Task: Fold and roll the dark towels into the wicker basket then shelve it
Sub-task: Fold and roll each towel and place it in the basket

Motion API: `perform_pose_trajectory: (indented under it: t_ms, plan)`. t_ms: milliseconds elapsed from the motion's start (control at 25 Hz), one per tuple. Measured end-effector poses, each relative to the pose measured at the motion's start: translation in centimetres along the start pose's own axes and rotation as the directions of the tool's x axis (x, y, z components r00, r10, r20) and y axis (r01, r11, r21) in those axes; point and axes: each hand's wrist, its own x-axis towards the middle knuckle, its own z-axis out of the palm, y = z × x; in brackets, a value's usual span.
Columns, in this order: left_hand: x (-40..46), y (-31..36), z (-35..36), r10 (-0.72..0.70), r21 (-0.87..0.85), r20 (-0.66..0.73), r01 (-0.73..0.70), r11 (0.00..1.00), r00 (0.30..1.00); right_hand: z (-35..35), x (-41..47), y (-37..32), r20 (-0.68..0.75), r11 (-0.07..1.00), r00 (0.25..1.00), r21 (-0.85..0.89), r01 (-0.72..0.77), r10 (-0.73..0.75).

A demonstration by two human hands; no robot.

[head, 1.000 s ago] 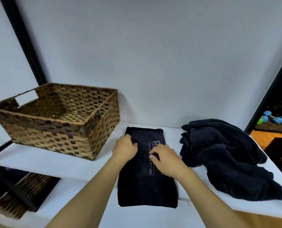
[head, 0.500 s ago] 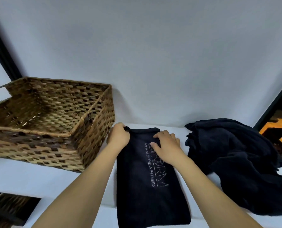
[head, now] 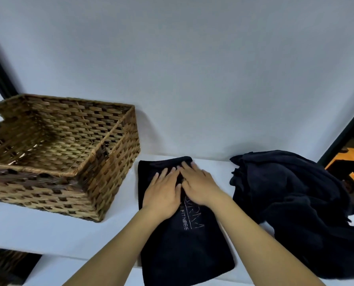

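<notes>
A dark towel (head: 184, 244) folded into a long strip with pale lettering lies on the white shelf top (head: 48, 230). My left hand (head: 163, 190) and my right hand (head: 198, 186) lie flat side by side on its far end, fingers spread and pressing down, holding nothing. An empty brown wicker basket (head: 114, 168) stands to the left, close to the towel's far corner. A crumpled heap of dark towels (head: 291, 203) lies to the right.
A grey wall rises right behind the shelf top. Another wicker basket (head: 1, 263) shows on a lower level at the bottom left. A dark frame edge (head: 341, 131) and an orange-lit room are at the right.
Both hands have left the towel's far corners and come together in the middle of its far end, now flat with fingers spread. The view has tilted slightly.
</notes>
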Motion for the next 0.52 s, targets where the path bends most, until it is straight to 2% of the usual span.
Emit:
perform_pose_trajectory:
  t_ms: [120,160,240,280,360,520]
  plan:
    - [0.1,-0.1,0.1,-0.077,0.155,0.025,0.072,0.985,0.997,-0.9,2.6,0.6,-0.066,0.990,0.995,-0.111,-0.082,0.075]
    - [0.1,0.0,0.0,-0.082,0.161,0.027,0.077,0.984,0.996,-0.9,2.8,0.1,-0.095,0.985,0.994,-0.157,-0.071,0.056]
    - [0.1,-0.2,0.0,-0.050,0.168,0.009,0.048,0.985,0.999,-0.3,2.6,-0.8,-0.144,0.981,0.987,-0.190,0.045,-0.073]
    - [0.2,-0.4,-0.2,-0.032,0.160,0.004,0.031,0.987,0.999,0.1,2.3,-1.0,-0.145,0.986,0.983,-0.140,0.088,-0.109]
    - [0.8,-0.9,-0.9,-0.020,0.125,0.056,0.013,0.992,0.998,-0.1,2.6,-0.3,-0.094,1.000,0.995,-0.005,0.017,-0.018]
    - [2.2,-2.2,-2.7,-0.042,0.128,0.221,0.013,0.992,0.974,-1.3,4.3,1.3,-0.048,0.949,0.956,-0.117,-0.292,0.289]
